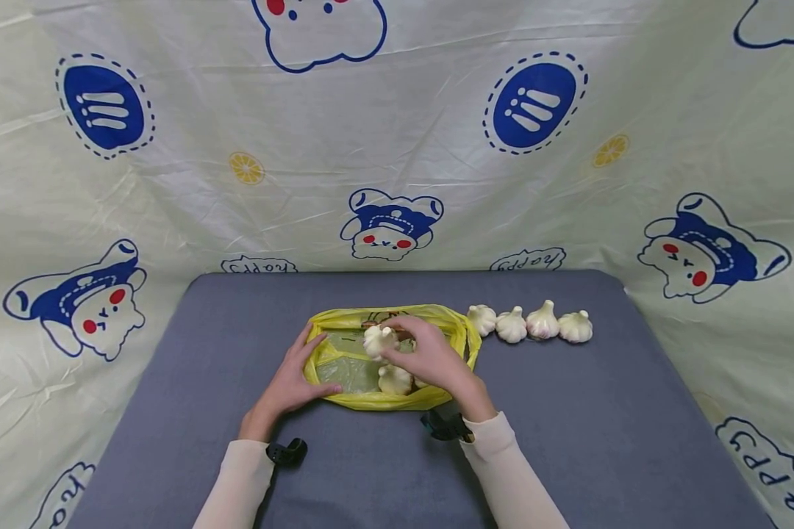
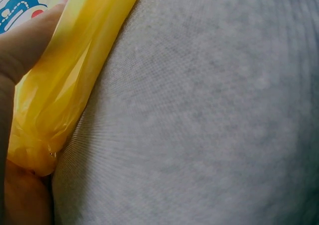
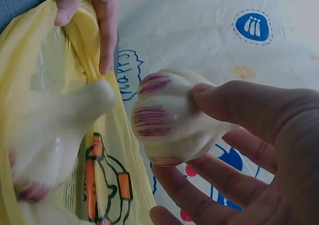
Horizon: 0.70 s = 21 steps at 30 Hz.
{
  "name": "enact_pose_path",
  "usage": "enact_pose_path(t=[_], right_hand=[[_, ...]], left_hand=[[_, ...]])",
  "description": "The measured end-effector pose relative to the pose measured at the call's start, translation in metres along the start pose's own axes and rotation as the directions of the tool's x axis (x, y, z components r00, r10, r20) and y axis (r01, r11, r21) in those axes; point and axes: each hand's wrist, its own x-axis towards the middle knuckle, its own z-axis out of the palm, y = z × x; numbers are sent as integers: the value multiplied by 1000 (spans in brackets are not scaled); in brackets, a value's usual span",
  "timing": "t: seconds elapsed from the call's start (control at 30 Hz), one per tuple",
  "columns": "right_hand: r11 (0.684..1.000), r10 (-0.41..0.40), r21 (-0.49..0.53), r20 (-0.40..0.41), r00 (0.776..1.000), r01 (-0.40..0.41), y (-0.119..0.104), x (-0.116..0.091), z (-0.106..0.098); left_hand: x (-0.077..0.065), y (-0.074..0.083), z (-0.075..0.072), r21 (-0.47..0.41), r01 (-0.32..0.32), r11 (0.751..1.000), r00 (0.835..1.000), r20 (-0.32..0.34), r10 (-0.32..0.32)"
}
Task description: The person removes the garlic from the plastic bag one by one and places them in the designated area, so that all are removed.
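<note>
Garlic bulb point(image 1: 379, 340) — white skin with purple streaks on its base in the right wrist view — is pinched between thumb and fingertips of the right hand point(image 1: 430, 356), held just above the open mouth of the yellow plastic bag point(image 1: 344, 319). Right-hand fingers are curled round the bulb, not spread.

The bag lies on the grey table point(image 1: 569, 426), mouth rolled open. Inside it at least one more bulb point(image 1: 394, 380) shows beside the right hand; a further one may lie under the palm, but the view there is blocked.

Left hand point(image 1: 291, 382) grips the bag's left rim — fingers over the edge, thumb along the near side, plastic bunched between them. The left wrist view shows only yellow plastic against the palm and grey table cloth.

To the right of the bag, a row of four bulbs point(image 1: 528, 323) rests on the table, touching or nearly touching one another, the nearest just beside the bag's rim.

Backdrop: pale printed cloth point(image 1: 397, 147) with blue cartoon figures.
</note>
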Motion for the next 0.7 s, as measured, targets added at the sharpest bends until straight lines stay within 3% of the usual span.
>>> enact_pose_path(t=[0.27,0.7], right_hand=[[999,46,8,-39,998,-46,7,-16,-13],[995,100,4,-192,976,-101,33,-44,-52]], left_hand=[[-1,0,0,-3,1,1000,1000,4,-1],[-1,-1,1,-8,-10,1000,1000,-5,10]])
